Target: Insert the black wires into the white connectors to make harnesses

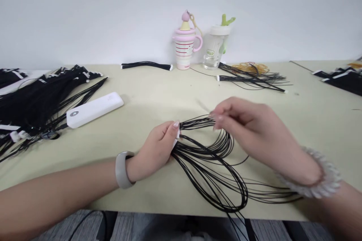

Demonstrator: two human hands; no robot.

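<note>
My left hand (158, 145) is closed around the white connector ends (176, 138) of a bundle of thin black wires (243, 192). The thumb presses on top of the connectors and covers part of them. From there the wires loop out to the right, and several trail over the front table edge. Above the upper wires, my right hand (240, 128) is pinched, thumb against fingers. A faint pale streak shows at its fingertips, too blurred to name. Some wires pass beneath or behind this hand.
Many black wire harnesses (36, 94) are heaped at left, beside a white power bank (94, 110). At the back stand a pink striped cup (183, 51) and a clear cup (215, 47). Further harnesses (251, 79) and yellow rubber bands (250, 68) lie back right, with more black bundles (345, 79) at far right.
</note>
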